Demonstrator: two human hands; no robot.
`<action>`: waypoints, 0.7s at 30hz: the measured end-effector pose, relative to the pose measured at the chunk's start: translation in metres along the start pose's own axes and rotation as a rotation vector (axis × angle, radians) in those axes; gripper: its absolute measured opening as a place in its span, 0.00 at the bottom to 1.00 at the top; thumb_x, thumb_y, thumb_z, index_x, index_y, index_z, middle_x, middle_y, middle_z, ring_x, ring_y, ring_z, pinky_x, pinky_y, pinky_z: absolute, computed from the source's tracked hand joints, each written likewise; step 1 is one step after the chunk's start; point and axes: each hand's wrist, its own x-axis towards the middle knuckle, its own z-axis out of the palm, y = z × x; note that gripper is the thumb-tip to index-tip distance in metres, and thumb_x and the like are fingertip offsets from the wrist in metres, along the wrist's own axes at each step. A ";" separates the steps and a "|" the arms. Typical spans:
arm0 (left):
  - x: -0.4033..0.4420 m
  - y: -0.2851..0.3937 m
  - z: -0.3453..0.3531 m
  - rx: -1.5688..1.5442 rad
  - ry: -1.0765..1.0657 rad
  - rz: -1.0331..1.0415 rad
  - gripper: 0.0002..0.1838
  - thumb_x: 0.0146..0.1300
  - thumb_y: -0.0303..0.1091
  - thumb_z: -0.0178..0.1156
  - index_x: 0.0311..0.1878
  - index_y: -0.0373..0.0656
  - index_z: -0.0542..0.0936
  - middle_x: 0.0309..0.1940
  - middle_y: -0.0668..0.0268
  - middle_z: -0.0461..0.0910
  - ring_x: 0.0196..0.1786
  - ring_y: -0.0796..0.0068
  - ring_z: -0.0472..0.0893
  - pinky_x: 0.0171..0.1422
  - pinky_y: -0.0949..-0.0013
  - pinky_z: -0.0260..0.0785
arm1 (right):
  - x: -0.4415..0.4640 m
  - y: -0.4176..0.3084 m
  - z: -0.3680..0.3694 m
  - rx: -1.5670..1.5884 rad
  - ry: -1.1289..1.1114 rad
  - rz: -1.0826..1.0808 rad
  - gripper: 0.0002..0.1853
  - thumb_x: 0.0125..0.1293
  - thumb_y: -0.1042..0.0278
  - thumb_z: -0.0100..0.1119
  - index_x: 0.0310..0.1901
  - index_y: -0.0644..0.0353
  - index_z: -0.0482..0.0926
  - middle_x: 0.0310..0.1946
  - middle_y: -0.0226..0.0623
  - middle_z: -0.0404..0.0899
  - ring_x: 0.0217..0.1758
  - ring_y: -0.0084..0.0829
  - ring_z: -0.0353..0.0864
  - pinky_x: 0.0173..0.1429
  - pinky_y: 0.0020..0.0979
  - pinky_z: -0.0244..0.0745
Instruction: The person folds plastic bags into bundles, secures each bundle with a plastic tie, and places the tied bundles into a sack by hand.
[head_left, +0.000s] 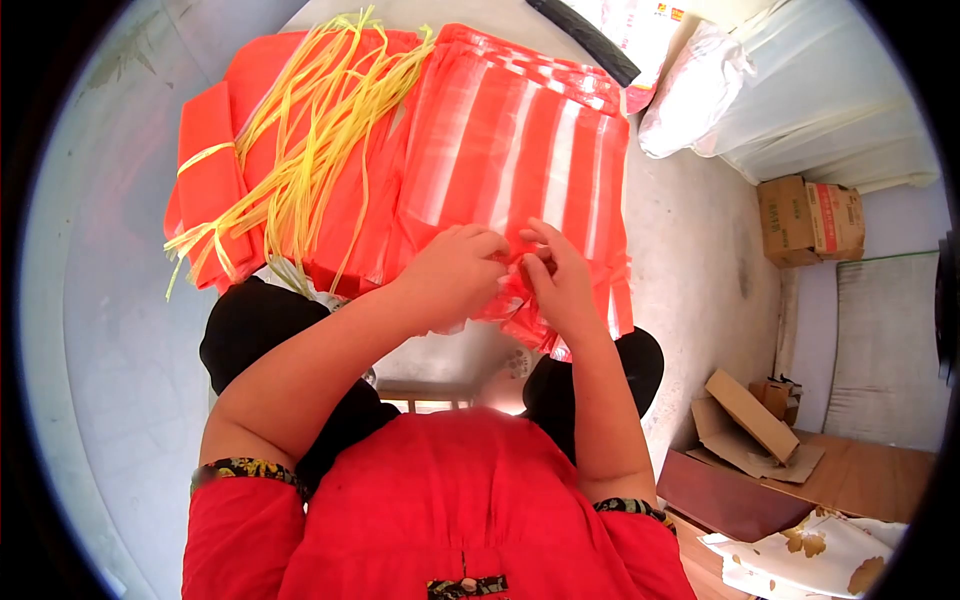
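Observation:
In front of me lies a stack of red-and-white striped plastic bags (500, 150), its near edge crumpled under my fingers. My left hand (455, 275) has its fingers curled and closed on the bag film at that edge. Close beside it, my right hand (562, 290) pinches the film between thumb and fingers. The fingertips of both hands almost meet, and the exact grip is partly hidden. To the left, a bunch of yellow plastic strips (335, 130) is spread over plain red bags (270, 75). A folded red bundle (210, 175) with a yellow strip around it lies at the far left.
A dark bar (585, 40) and a white plastic sack (695, 90) lie beyond the stack. Against the right wall stands a cardboard box (810, 222). Opened cardboard (755, 425) rests on a brown wooden surface (870, 465). My knees flank the work.

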 end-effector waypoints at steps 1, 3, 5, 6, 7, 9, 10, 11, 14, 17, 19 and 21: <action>0.001 -0.001 0.001 -0.058 0.039 -0.028 0.09 0.56 0.27 0.70 0.41 0.41 0.88 0.50 0.60 0.83 0.56 0.53 0.81 0.64 0.52 0.74 | -0.003 0.004 -0.002 0.126 0.033 -0.018 0.20 0.73 0.79 0.62 0.66 0.63 0.78 0.49 0.39 0.86 0.39 0.27 0.84 0.48 0.32 0.82; 0.004 -0.002 0.003 -0.150 0.098 -0.085 0.07 0.57 0.27 0.70 0.39 0.39 0.86 0.45 0.59 0.83 0.52 0.53 0.82 0.61 0.53 0.75 | -0.015 0.007 -0.014 -0.174 0.098 -0.286 0.16 0.72 0.80 0.63 0.60 0.64 0.81 0.49 0.42 0.87 0.42 0.32 0.86 0.50 0.34 0.83; 0.007 -0.003 0.005 -0.219 0.135 -0.141 0.05 0.57 0.26 0.69 0.36 0.38 0.84 0.41 0.59 0.84 0.49 0.52 0.82 0.58 0.53 0.76 | -0.030 0.008 -0.016 -0.376 0.089 -0.489 0.13 0.69 0.81 0.64 0.54 0.65 0.84 0.48 0.44 0.87 0.46 0.38 0.87 0.53 0.37 0.84; 0.008 -0.005 0.006 -0.202 0.150 -0.159 0.05 0.57 0.27 0.69 0.36 0.39 0.84 0.40 0.59 0.84 0.48 0.52 0.82 0.57 0.53 0.76 | -0.038 0.008 -0.013 -0.428 0.048 -0.557 0.12 0.67 0.82 0.65 0.52 0.65 0.84 0.49 0.44 0.87 0.49 0.40 0.87 0.55 0.39 0.84; 0.009 -0.005 0.008 -0.188 0.162 -0.174 0.05 0.58 0.27 0.69 0.35 0.39 0.83 0.40 0.59 0.84 0.47 0.52 0.82 0.55 0.53 0.76 | -0.043 0.008 -0.010 -0.480 0.008 -0.623 0.11 0.66 0.82 0.66 0.49 0.65 0.85 0.49 0.45 0.87 0.51 0.43 0.88 0.56 0.40 0.84; 0.012 -0.005 0.010 -0.168 0.159 -0.220 0.05 0.58 0.27 0.69 0.36 0.39 0.82 0.39 0.60 0.84 0.46 0.53 0.82 0.54 0.53 0.75 | -0.040 0.000 -0.002 -0.534 -0.021 -0.699 0.14 0.61 0.82 0.68 0.49 0.66 0.85 0.51 0.46 0.87 0.55 0.47 0.87 0.59 0.43 0.84; 0.013 -0.004 0.010 -0.161 0.144 -0.251 0.06 0.57 0.27 0.69 0.36 0.39 0.82 0.39 0.60 0.84 0.46 0.53 0.82 0.53 0.53 0.75 | -0.038 -0.003 0.001 -0.559 -0.036 -0.739 0.15 0.59 0.82 0.69 0.49 0.66 0.85 0.52 0.47 0.87 0.57 0.49 0.86 0.61 0.44 0.84; 0.014 -0.004 0.009 -0.154 0.129 -0.282 0.07 0.57 0.27 0.69 0.37 0.40 0.82 0.39 0.61 0.84 0.46 0.53 0.82 0.53 0.53 0.75 | -0.035 0.000 0.001 -0.581 -0.024 -0.718 0.16 0.58 0.82 0.69 0.49 0.66 0.85 0.53 0.46 0.87 0.58 0.49 0.86 0.61 0.44 0.84; 0.017 -0.001 0.008 -0.108 0.118 -0.327 0.10 0.57 0.29 0.71 0.41 0.40 0.82 0.38 0.61 0.84 0.46 0.53 0.82 0.54 0.54 0.75 | -0.024 0.011 -0.002 -0.628 -0.012 -0.688 0.18 0.56 0.83 0.69 0.50 0.67 0.85 0.55 0.46 0.87 0.60 0.49 0.86 0.63 0.44 0.83; 0.010 -0.009 0.011 -0.020 0.065 -0.140 0.14 0.57 0.30 0.71 0.46 0.42 0.82 0.42 0.61 0.83 0.48 0.54 0.82 0.55 0.54 0.75 | -0.018 0.017 -0.010 -0.649 -0.038 -0.718 0.20 0.54 0.82 0.68 0.51 0.67 0.85 0.56 0.46 0.87 0.61 0.49 0.85 0.64 0.43 0.83; 0.010 -0.007 0.002 0.026 0.047 -0.014 0.15 0.56 0.30 0.71 0.47 0.43 0.82 0.45 0.62 0.83 0.50 0.56 0.82 0.57 0.55 0.75 | -0.016 0.019 -0.014 -0.680 -0.055 -0.734 0.22 0.53 0.80 0.67 0.53 0.67 0.84 0.57 0.45 0.86 0.62 0.47 0.85 0.65 0.43 0.83; 0.008 -0.004 -0.004 0.090 0.023 0.056 0.16 0.57 0.30 0.70 0.48 0.43 0.82 0.49 0.62 0.82 0.52 0.57 0.82 0.58 0.55 0.75 | -0.013 0.015 -0.017 -0.684 -0.051 -0.744 0.23 0.53 0.80 0.66 0.54 0.67 0.84 0.57 0.45 0.87 0.62 0.47 0.85 0.64 0.43 0.83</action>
